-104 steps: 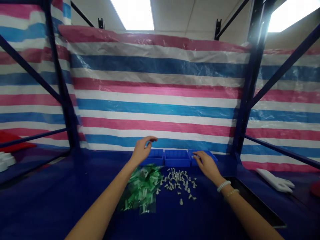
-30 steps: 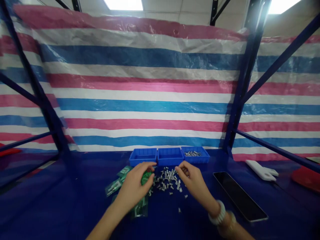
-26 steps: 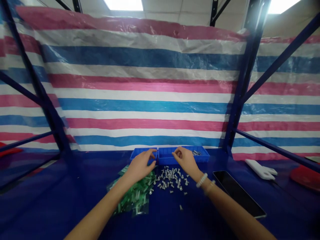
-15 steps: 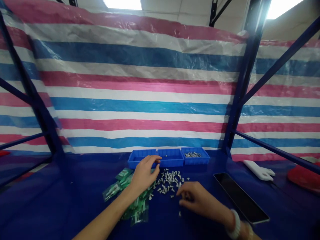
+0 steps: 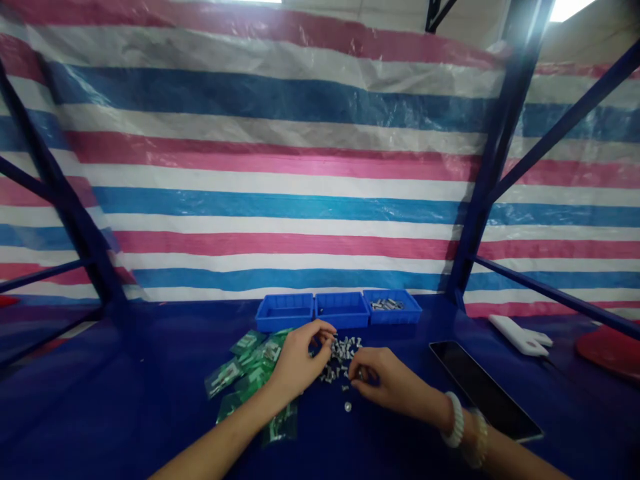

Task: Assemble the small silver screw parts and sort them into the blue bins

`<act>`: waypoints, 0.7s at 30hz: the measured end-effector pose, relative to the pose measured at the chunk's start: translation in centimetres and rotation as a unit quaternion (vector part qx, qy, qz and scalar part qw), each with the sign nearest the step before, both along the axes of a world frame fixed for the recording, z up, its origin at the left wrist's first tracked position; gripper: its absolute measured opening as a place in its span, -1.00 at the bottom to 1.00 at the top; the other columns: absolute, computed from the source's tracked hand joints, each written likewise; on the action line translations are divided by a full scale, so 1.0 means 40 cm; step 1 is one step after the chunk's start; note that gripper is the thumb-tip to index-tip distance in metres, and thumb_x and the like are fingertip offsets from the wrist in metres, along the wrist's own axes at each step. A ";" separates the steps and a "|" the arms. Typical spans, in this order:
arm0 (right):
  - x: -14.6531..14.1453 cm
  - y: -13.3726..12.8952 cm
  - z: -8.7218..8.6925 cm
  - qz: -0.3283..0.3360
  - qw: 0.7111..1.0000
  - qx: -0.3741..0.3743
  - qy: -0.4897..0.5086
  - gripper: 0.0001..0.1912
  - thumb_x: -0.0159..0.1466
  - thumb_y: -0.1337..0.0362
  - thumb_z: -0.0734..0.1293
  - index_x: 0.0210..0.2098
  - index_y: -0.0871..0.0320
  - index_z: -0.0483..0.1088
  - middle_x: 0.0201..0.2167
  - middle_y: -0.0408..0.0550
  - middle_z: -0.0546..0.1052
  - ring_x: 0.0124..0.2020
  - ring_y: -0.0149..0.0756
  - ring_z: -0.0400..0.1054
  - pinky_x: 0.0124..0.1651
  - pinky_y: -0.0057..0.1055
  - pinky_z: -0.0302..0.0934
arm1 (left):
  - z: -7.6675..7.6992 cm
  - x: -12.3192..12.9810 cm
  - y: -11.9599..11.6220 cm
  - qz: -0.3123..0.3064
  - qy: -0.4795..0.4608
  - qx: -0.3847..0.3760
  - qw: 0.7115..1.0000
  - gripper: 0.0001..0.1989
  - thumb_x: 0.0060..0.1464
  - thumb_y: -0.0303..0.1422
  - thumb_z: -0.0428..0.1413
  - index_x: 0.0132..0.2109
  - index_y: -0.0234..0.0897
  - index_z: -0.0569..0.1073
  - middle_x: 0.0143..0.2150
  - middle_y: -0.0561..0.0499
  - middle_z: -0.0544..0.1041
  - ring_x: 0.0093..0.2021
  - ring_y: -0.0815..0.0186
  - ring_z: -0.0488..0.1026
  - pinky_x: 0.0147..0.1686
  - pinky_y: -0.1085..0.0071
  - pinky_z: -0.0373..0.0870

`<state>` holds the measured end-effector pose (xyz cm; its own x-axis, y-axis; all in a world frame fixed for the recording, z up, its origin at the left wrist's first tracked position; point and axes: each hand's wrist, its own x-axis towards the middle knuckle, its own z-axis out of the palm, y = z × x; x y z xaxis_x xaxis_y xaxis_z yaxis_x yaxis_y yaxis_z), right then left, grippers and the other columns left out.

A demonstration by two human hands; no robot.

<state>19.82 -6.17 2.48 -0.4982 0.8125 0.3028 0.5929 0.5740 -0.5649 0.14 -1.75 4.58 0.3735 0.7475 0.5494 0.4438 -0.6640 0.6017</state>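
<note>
Though any print on green packets (image 5: 257, 363) illegible, left hand (image 5: 300, 363) and right hand (image 5: 390, 379) half-curled by screws (image 5: 345, 348), both grips unclear.

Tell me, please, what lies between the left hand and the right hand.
In the head view, small metal pieces lie scattered on the blue table between left hand and right hand.

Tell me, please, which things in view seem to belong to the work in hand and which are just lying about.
Probably in the work:
loose metal pieces by both hands
green packets beside the left hand
three blue bins

Probably just lying about:
black phone
white device
red object at the right edge
</note>
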 end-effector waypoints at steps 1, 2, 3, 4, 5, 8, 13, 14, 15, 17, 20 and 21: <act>0.003 -0.001 0.001 0.024 1.000 -0.010 -0.018 -0.81 0.11 0.47 0.33 -0.27 0.17 0.47 -0.42 -0.14 0.47 -0.44 -0.40 0.32 -0.34 -0.52 0.19 | -0.003 0.001 0.001 0.002 0.002 -0.006 1.000 -0.80 0.02 -0.54 0.01 -0.23 -0.25 0.46 -0.37 0.05 0.55 -0.36 0.33 0.48 -0.31 0.43 0.38; 0.004 -0.003 -0.001 0.049 0.998 -0.019 -0.035 -0.76 0.12 0.45 0.34 -0.20 0.16 0.46 -0.36 -0.11 0.48 -0.40 -0.38 0.34 -0.31 -0.51 0.21 | -0.006 0.002 0.003 0.003 0.004 -0.011 1.000 -0.81 0.02 -0.54 0.01 -0.23 -0.25 0.46 -0.37 0.05 0.55 -0.36 0.34 0.47 -0.32 0.43 0.37; 0.003 -0.006 -0.006 0.072 0.996 -0.025 -0.048 -0.71 0.13 0.43 0.34 -0.14 0.14 0.45 -0.29 -0.08 0.49 -0.35 -0.36 0.36 -0.25 -0.49 0.23 | -0.009 0.003 0.004 0.002 0.004 -0.015 1.000 -0.81 0.02 -0.54 0.01 -0.24 -0.25 0.46 -0.37 0.05 0.54 -0.37 0.34 0.47 -0.32 0.44 0.36; 0.000 -0.008 -0.013 0.087 0.994 -0.027 -0.055 -0.67 0.14 0.42 0.34 -0.08 0.14 0.44 -0.22 -0.05 0.48 -0.29 -0.34 0.38 -0.19 -0.47 0.24 | -0.011 0.004 0.006 0.002 0.004 -0.017 1.000 -0.81 0.02 -0.53 0.01 -0.24 -0.25 0.46 -0.37 0.06 0.54 -0.37 0.34 0.47 -0.32 0.44 0.36; -0.005 -0.009 -0.021 0.096 0.993 -0.026 -0.061 -0.65 0.15 0.41 0.34 -0.05 0.14 0.43 -0.16 -0.02 0.47 -0.22 -0.32 0.38 -0.13 -0.45 0.24 | -0.014 0.005 0.007 0.000 0.002 -0.017 1.000 -0.81 0.02 -0.53 0.01 -0.23 -0.24 0.46 -0.37 0.06 0.54 -0.37 0.34 0.46 -0.32 0.44 0.36; -0.026 0.001 -0.047 0.096 0.992 -0.011 -0.078 -0.74 0.18 0.41 0.33 -0.12 0.17 0.46 -0.19 0.00 0.49 -0.16 -0.26 0.38 -0.05 -0.40 0.23 | -0.018 0.007 0.007 0.001 -0.004 -0.011 1.000 -0.82 0.03 -0.52 0.02 -0.23 -0.24 0.46 -0.38 0.06 0.53 -0.38 0.35 0.45 -0.32 0.43 0.35; -0.039 0.037 -0.050 0.072 0.997 0.010 -0.035 -0.86 0.13 0.49 0.37 -0.34 0.17 0.50 -0.38 -0.10 0.52 -0.30 -0.33 0.39 -0.18 -0.45 0.24 | -0.015 0.007 0.002 0.002 -0.030 -0.038 0.999 -0.82 0.00 -0.52 0.02 -0.26 -0.25 0.47 -0.39 0.05 0.54 -0.37 0.33 0.46 -0.31 0.41 0.35; -0.036 0.044 -0.040 0.055 0.998 0.011 -0.002 -0.87 0.12 0.48 0.39 -0.35 0.17 0.49 -0.41 -0.12 0.52 -0.36 -0.35 0.38 -0.24 -0.48 0.24 | -0.013 0.007 0.000 -0.001 -0.046 -0.054 0.998 -0.82 0.00 -0.52 0.02 -0.27 -0.25 0.47 -0.39 0.05 0.54 -0.35 0.32 0.47 -0.30 0.41 0.35; -0.032 0.050 -0.026 0.036 0.999 0.015 0.037 -0.89 0.11 0.46 0.41 -0.35 0.17 0.49 -0.43 -0.14 0.51 -0.40 -0.38 0.37 -0.29 -0.49 0.23 | -0.012 0.007 -0.001 -0.007 -0.066 -0.074 0.995 -0.82 -0.01 -0.52 0.02 -0.27 -0.26 0.47 -0.38 0.04 0.54 -0.34 0.31 0.48 -0.30 0.40 0.36; -0.023 0.061 0.005 0.011 0.992 0.037 0.119 -0.93 0.14 0.37 0.42 -0.34 0.16 0.48 -0.44 -0.13 0.51 -0.43 -0.38 0.37 -0.33 -0.48 0.23 | -0.011 0.010 -0.005 -0.030 -0.114 -0.126 0.985 -0.81 -0.04 -0.52 0.02 -0.26 -0.28 0.46 -0.37 0.01 0.55 -0.32 0.29 0.50 -0.30 0.40 0.37; -0.014 0.068 0.040 0.016 0.974 0.105 0.201 -0.90 0.19 0.24 0.39 -0.36 0.15 0.48 -0.43 -0.09 0.53 -0.37 -0.32 0.39 -0.25 -0.39 0.25 | -0.016 0.018 -0.012 -0.080 -0.177 -0.217 0.957 -0.80 -0.12 -0.53 0.04 -0.27 -0.30 0.44 -0.40 0.03 0.53 -0.40 0.33 0.48 -0.40 0.45 0.35; -0.012 0.069 0.046 0.019 0.969 0.128 0.212 -0.89 0.19 0.22 0.39 -0.38 0.14 0.48 -0.43 -0.07 0.54 -0.36 -0.30 0.40 -0.23 -0.36 0.25 | -0.019 0.021 -0.016 -0.096 -0.191 -0.244 0.946 -0.79 -0.15 -0.54 0.05 -0.28 -0.30 0.43 -0.43 0.05 0.51 -0.44 0.36 0.47 -0.44 0.48 0.33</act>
<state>19.33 -3.41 4.31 -0.3134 0.6675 0.6754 0.3152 0.7441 -0.5891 0.99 -2.38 3.81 0.3715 0.8857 0.2784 0.0316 -0.3117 0.9496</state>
